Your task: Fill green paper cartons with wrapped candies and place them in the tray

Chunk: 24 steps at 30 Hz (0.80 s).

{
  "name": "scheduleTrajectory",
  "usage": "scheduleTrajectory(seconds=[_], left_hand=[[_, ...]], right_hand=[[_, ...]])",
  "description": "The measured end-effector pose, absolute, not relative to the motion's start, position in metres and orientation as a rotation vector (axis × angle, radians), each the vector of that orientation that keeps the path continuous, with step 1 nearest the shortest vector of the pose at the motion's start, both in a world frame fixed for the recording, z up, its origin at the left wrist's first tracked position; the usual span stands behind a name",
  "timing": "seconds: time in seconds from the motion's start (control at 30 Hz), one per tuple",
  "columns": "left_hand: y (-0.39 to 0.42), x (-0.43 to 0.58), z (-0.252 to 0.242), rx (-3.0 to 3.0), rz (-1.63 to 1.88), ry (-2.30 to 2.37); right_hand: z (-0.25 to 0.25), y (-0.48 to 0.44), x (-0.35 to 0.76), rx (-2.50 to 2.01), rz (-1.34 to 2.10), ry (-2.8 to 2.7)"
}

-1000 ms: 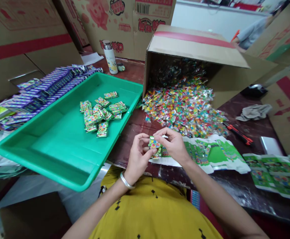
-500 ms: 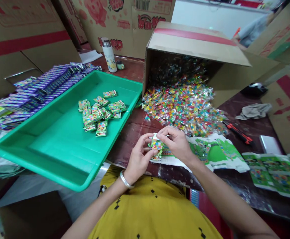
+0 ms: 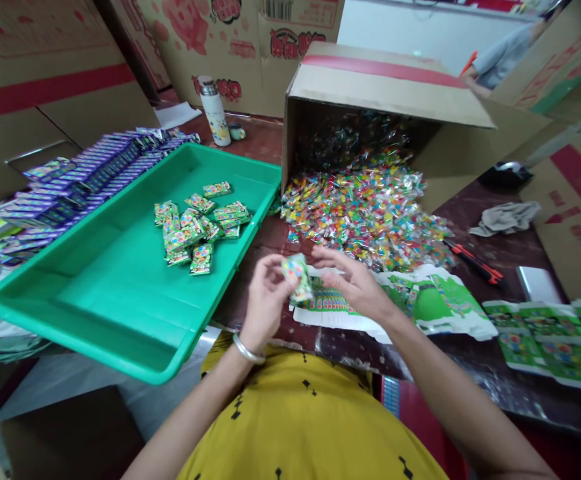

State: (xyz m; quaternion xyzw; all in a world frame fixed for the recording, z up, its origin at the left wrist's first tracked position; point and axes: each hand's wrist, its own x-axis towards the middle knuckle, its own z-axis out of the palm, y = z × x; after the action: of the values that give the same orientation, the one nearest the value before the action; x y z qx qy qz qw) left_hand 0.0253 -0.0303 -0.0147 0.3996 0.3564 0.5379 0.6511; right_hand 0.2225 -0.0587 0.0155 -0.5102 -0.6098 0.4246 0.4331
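My left hand [image 3: 266, 297] grips a small green printed candy box [image 3: 297, 277], slightly blurred, between thumb and fingers above the table's front edge. Apart from the box, just to its right, my right hand [image 3: 350, 280] has its fingers stretched out and holds nothing. Beneath the hands lies a strip of green printed card [image 3: 428, 307] with white edges. To the left, the green tray [image 3: 115, 267] contains a loose heap of similar small boxes [image 3: 185, 233]. Beyond my right hand, clear-wrapped colourful candies [image 3: 360, 213] spill out of a cardboard carton [image 3: 385, 87] lying on its side.
Purple boxes [image 3: 95, 167] are stacked left of the tray. A flask [image 3: 214, 113] and a small cup [image 3: 236, 131] stand behind it. On the right lie a red-and-black cutter [image 3: 475, 261], a grey cloth [image 3: 505, 219] and more green card sheets [image 3: 550, 343]. Another person's sleeve [image 3: 503, 57] shows behind.
My right hand has let go of the box and opened, moving away from it. My left hand has shifted slightly left with the box, which is now tilted.
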Motion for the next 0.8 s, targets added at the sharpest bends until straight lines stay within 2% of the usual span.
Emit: scheduleTrajectory(seconds=[0.07,0.13,0.23,0.33,0.43,0.53,0.6,0.8], left_hand=[[-0.007,0.013,-0.002,0.751,1.393,0.766],[0.007,0.002,0.006,0.728,1.399,0.674],[0.001,-0.001,-0.007,0.909,1.208,0.892],[-0.024,0.011,-0.039,1.491,0.877,1.22],[-0.039,0.021,-0.062,1.976,0.659,1.372],[-0.039,0.023,-0.065,2.095,0.587,1.407],[-0.037,0.021,-0.059,2.044,0.627,1.386],[-0.038,0.014,-0.029,1.342,0.747,0.893]], right_hand=[[0.012,-0.051,0.234,-1.332,0.971,-1.408],[0.004,-0.042,0.245,-1.461,0.819,-1.418],[-0.014,-0.028,0.249,-1.685,0.665,-1.719],[-0.031,-0.018,0.239,-1.78,0.523,-2.002],[-0.04,-0.013,0.225,-1.756,0.426,-2.138],[-0.039,-0.013,0.219,-1.607,0.385,-2.138],[-0.032,-0.016,0.22,-1.483,0.444,-2.018],[0.009,-0.035,0.223,-1.279,1.059,-1.521]])
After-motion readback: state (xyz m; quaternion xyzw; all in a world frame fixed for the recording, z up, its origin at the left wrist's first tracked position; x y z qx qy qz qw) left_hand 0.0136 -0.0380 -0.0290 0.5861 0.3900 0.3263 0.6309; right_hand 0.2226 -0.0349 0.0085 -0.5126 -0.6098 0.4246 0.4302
